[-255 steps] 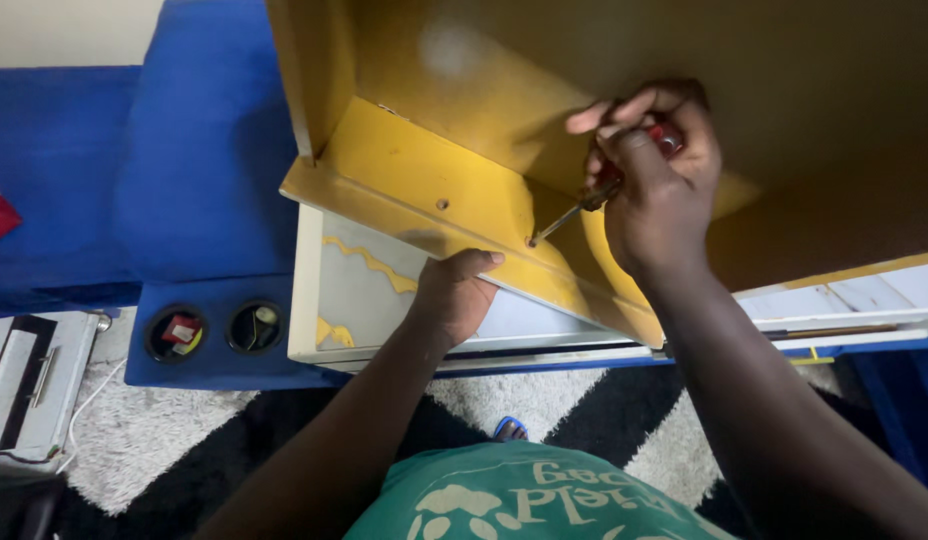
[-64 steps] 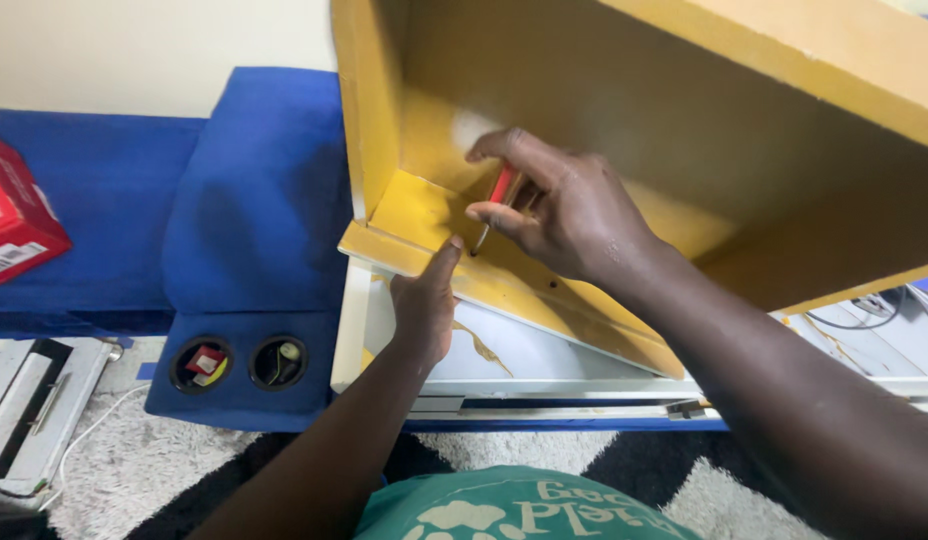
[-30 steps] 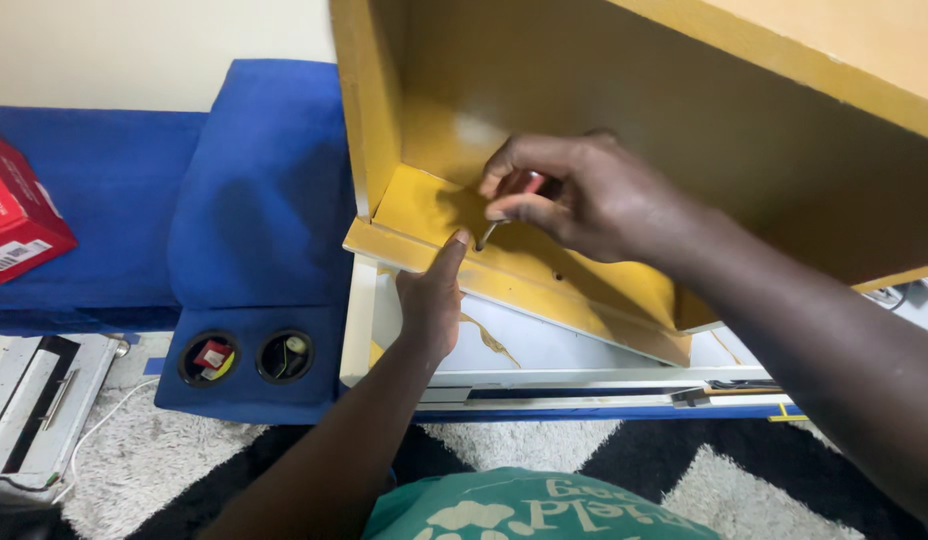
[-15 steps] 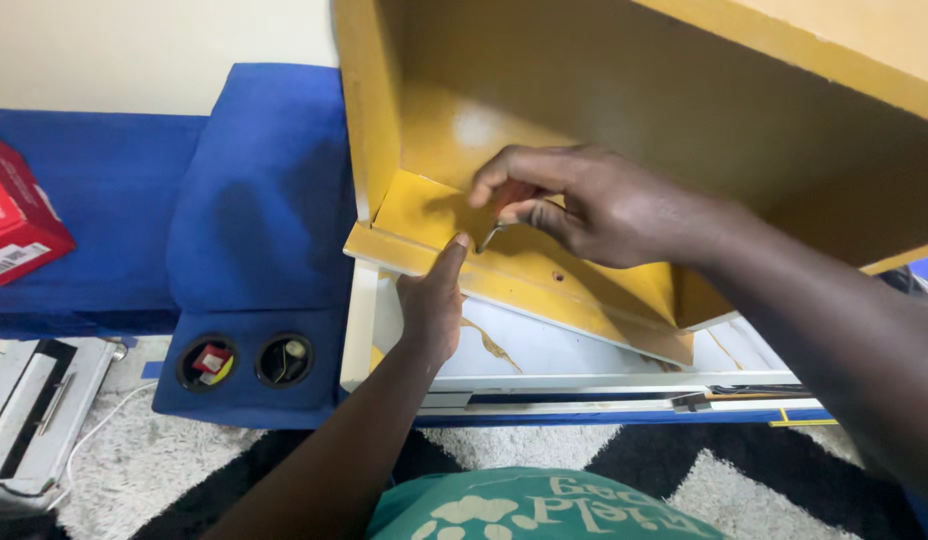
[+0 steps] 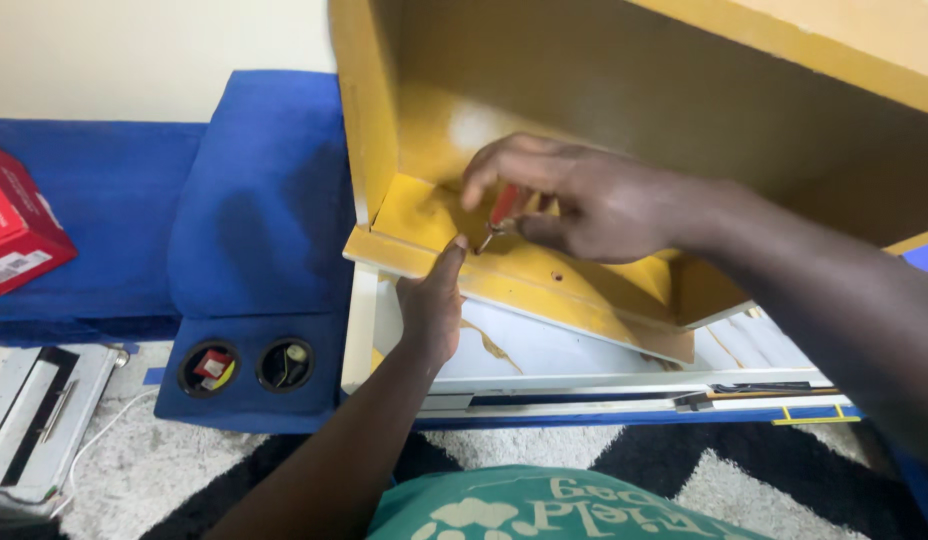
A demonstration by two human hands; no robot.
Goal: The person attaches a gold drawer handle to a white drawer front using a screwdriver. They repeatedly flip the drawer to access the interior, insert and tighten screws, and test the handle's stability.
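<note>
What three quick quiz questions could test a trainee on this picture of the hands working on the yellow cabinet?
1. True or false: the right hand holds a red-handled screwdriver inside the yellow cabinet.
2. What does the left hand touch? A) the red box B) the cabinet's front edge C) the rug
3. Fill in: the two round cup holders sit in a ____ cushion.

Key
1. True; its tip points down at the cabinet floor near the left thumb.
2. B; the hand presses up against the yellow front edge from below.
3. Blue; the cushion lies left of the cabinet, with the red box farther left.
</note>
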